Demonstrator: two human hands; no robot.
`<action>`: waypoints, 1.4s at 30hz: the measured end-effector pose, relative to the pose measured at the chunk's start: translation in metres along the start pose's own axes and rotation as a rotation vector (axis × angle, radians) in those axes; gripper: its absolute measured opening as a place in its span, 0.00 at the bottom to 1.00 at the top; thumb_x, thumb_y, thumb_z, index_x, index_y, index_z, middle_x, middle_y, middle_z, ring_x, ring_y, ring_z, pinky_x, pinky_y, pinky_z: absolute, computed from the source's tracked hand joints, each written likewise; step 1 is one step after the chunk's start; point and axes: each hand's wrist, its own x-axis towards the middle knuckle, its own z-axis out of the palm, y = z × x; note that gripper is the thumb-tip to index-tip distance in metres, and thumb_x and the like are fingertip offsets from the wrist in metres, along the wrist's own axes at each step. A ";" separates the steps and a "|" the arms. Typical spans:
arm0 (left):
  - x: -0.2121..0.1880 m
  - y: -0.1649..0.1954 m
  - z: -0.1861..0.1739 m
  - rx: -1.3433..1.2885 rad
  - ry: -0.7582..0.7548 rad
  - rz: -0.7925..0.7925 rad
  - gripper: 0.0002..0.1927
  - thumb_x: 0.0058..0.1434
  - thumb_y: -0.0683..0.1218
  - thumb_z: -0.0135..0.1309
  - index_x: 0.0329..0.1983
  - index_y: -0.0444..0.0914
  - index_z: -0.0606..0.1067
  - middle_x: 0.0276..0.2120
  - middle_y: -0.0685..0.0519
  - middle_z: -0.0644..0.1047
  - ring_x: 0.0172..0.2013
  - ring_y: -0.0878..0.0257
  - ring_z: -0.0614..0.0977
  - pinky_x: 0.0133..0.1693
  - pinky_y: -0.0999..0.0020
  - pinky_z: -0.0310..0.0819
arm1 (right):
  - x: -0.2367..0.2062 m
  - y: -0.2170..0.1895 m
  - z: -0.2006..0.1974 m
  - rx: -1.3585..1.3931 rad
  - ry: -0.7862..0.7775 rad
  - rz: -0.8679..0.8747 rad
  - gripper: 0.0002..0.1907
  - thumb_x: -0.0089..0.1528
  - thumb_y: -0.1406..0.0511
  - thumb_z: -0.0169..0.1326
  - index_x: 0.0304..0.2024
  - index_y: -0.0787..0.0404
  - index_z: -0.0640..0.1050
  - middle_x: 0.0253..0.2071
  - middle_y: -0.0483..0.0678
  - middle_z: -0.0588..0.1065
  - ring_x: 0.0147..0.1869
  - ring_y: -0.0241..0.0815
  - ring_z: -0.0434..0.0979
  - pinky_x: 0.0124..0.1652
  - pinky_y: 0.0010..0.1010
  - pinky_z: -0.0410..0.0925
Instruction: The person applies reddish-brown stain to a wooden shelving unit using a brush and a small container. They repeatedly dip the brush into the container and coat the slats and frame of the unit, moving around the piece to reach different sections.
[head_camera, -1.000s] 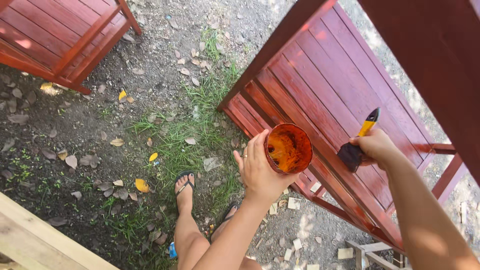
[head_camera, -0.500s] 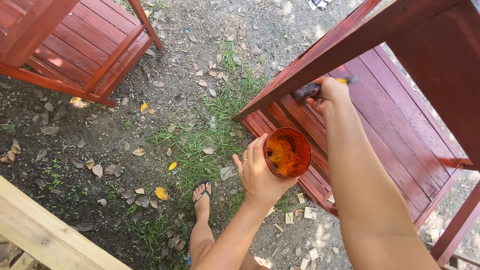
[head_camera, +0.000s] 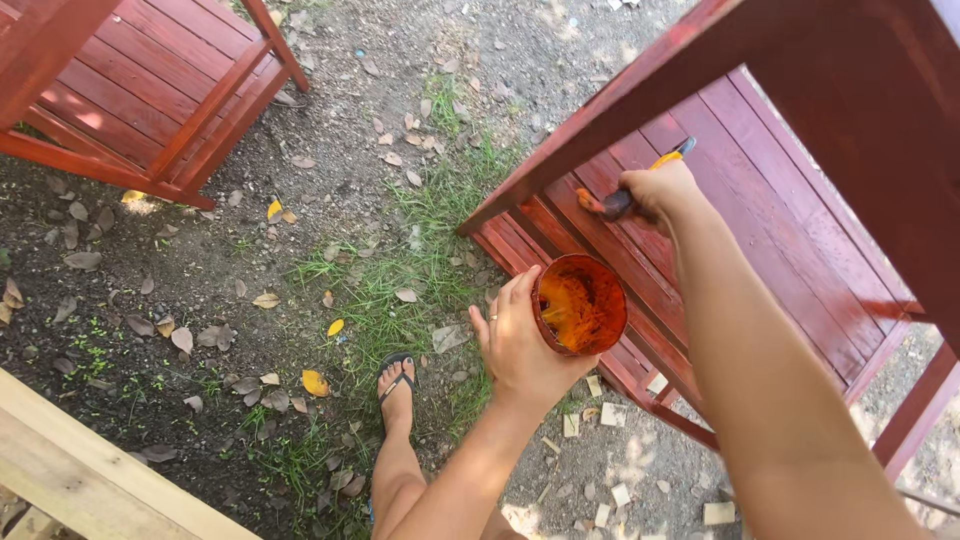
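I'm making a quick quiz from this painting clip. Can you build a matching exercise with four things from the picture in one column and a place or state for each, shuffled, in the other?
Things:
1. cup
2. paintbrush
3. yellow leaf
4. pale wooden plank

Places or states:
A. lies on the ground beside the sandalled foot
B. held in the left hand, stained orange-red inside
C. crosses the lower left corner of the view
D. held in the right hand against the red slats

Pairs: 1-B, 2-D, 3-A, 4-C
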 end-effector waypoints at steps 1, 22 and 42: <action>-0.005 0.002 0.004 -0.001 -0.023 -0.010 0.59 0.28 0.56 0.78 0.66 0.43 0.63 0.61 0.51 0.71 0.63 0.49 0.71 0.63 0.21 0.45 | -0.001 0.012 -0.009 -0.098 0.008 -0.002 0.13 0.56 0.65 0.62 0.36 0.67 0.74 0.28 0.52 0.78 0.23 0.42 0.79 0.20 0.33 0.69; -0.172 0.061 0.145 -0.036 -0.261 0.111 0.61 0.31 0.62 0.77 0.68 0.44 0.61 0.61 0.52 0.70 0.64 0.51 0.70 0.64 0.21 0.41 | -0.040 0.387 -0.242 -1.101 -0.172 0.062 0.23 0.56 0.51 0.62 0.45 0.60 0.81 0.38 0.57 0.82 0.41 0.54 0.84 0.42 0.44 0.75; -0.207 0.088 0.167 -0.090 -0.214 0.148 0.62 0.34 0.64 0.77 0.69 0.43 0.59 0.63 0.53 0.69 0.64 0.53 0.70 0.65 0.19 0.37 | -0.107 0.384 -0.255 -1.439 -0.239 -0.038 0.22 0.59 0.46 0.61 0.53 0.42 0.79 0.41 0.46 0.82 0.47 0.48 0.82 0.44 0.42 0.74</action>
